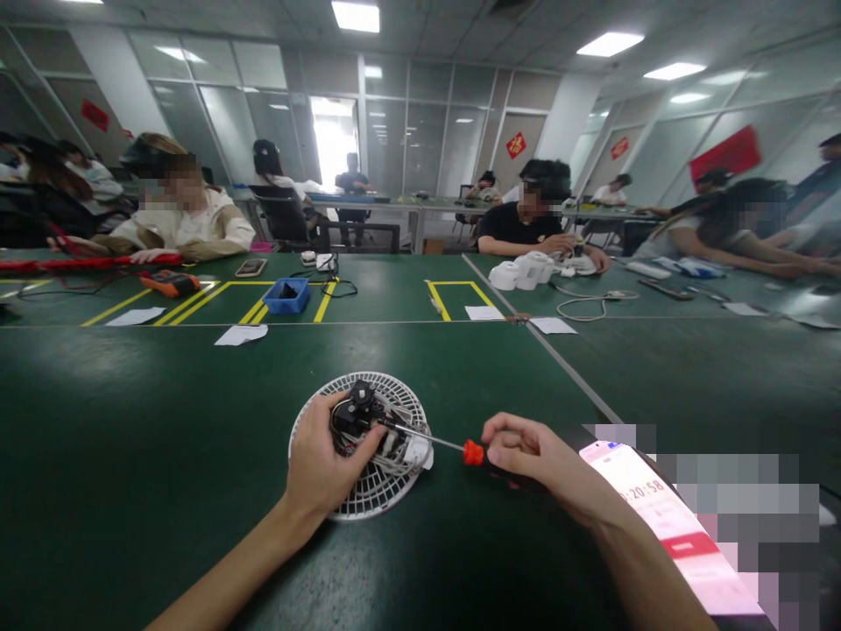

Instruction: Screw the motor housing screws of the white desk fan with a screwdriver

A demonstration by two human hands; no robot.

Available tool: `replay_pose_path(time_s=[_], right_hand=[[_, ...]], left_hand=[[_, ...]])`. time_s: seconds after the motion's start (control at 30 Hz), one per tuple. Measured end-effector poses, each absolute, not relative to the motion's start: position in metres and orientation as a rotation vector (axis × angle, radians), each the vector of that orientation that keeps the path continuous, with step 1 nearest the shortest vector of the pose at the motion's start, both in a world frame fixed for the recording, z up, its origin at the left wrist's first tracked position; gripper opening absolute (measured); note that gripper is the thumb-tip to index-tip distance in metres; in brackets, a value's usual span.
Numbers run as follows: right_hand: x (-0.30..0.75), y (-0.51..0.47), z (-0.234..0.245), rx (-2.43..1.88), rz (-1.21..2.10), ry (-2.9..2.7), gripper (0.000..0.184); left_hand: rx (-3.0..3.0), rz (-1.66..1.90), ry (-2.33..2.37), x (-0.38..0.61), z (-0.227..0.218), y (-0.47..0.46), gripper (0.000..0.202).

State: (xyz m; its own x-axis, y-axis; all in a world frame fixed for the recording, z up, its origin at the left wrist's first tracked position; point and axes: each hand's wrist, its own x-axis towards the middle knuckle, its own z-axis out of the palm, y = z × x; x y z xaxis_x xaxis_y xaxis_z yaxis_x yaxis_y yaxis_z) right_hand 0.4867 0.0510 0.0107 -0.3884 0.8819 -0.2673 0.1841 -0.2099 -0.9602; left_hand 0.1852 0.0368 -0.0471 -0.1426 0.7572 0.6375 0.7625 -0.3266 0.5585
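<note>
A white round fan grille (394, 390) lies flat on the green table (164, 421), with a black motor part (360, 410) and white wires on top of it. My left hand (325, 469) is closed around the motor part and rests on the grille. My right hand (535, 456) grips a screwdriver (453, 447) with a red and black handle. Its metal shaft points left, and the tip touches the motor part.
A phone (663, 526) with a lit screen lies at the right, close to my right forearm. Farther back are a blue tray (286, 295), paper slips, an orange meter (172, 282) and white rolls (526, 270). Several people sit along the far side of the table.
</note>
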Motion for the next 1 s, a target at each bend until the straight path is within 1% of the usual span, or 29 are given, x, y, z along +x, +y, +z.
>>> replay_pose_path(time_s=[0.17,0.23,0.33,0.5,0.67,0.8,1.0], right_hand=[[0.4883,0.0516,0.0087,-1.211,1.540,-1.558,0.041],[0.4881,0.0502,0.0092,-1.195,1.595,-1.560,0.041],[0.4863,0.0468,0.0124,-1.167,1.743,-1.542,0.047],[0.4829,0.0440,0.0172,-1.350,1.879,-1.436,0.049],[0.4828,0.0455,0.0164,-1.386,1.786,-1.501,0.045],[0.4861,0.0486,0.0148,-1.381,1.697,-1.481,0.051],[0.4903,0.0521,0.0078,-1.182,1.575,-1.445,0.050]], left_hand=[[-2.046,-1.515,-1.823,0.1859,-0.0467,0.0360,0.050],[-2.047,-1.514,-1.811,0.1862,-0.0470,0.0359,0.050],[-2.047,-1.517,-1.796,0.1861,-0.0473,0.0364,0.049],[-2.056,-1.513,-1.809,0.1858,-0.0462,0.0370,0.050],[-2.049,-1.511,-1.812,0.1864,-0.0449,0.0361,0.049],[-2.048,-1.516,-1.807,0.1867,-0.0446,0.0352,0.048],[-2.042,-1.509,-1.822,0.1866,-0.0452,0.0354,0.050]])
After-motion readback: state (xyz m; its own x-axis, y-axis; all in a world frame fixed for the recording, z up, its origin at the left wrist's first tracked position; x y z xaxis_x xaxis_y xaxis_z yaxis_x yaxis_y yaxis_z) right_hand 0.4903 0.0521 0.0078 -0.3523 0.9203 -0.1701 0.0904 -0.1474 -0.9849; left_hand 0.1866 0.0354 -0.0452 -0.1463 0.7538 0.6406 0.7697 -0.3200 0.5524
